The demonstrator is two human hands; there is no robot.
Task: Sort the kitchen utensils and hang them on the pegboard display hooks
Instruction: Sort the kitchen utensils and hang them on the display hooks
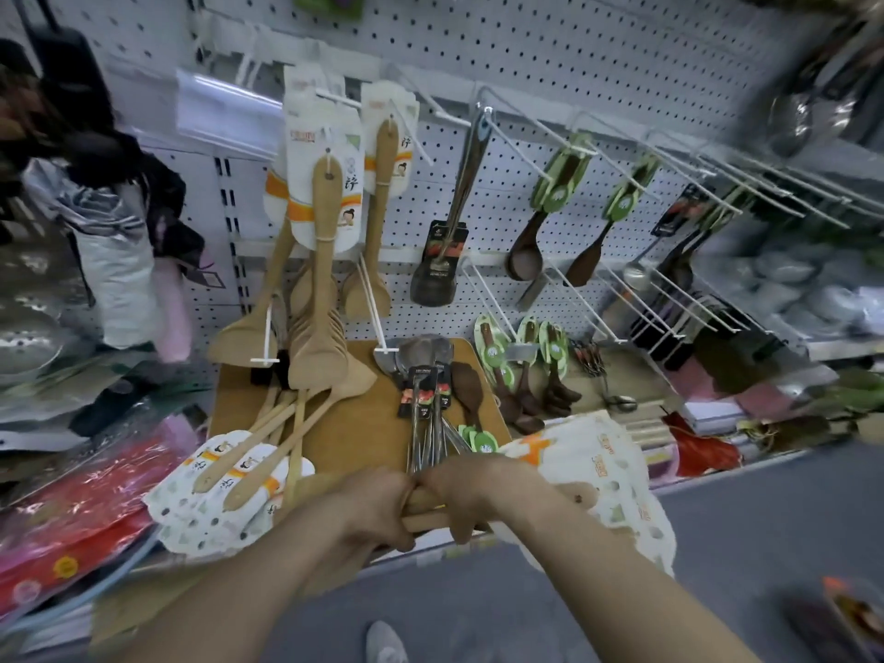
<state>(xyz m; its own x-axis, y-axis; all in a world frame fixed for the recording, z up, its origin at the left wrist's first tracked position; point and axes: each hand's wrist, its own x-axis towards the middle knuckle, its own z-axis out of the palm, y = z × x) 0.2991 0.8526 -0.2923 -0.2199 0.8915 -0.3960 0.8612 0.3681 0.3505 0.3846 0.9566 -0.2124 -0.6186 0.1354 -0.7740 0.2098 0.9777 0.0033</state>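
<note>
Right, pegboard [550, 55] fills the back, white hooks [717, 184] sticking out, several bare on the right. Hung wooden spatulas [325, 279] sit on the left hooks, green-carded spoons [559, 179] further right, so it's grouped by kind. Below, the brown surface [363, 423] carries the unsorted piles: loose wooden spatulas [268, 437] left, steel turners [430, 423] centre, probably batched for hanging. At the near edge the hands touch: left hand [368, 509] and right hand [469, 495] both curled round one bundle of wooden handles [423, 507], likely squaring them up for a hook.
</note>
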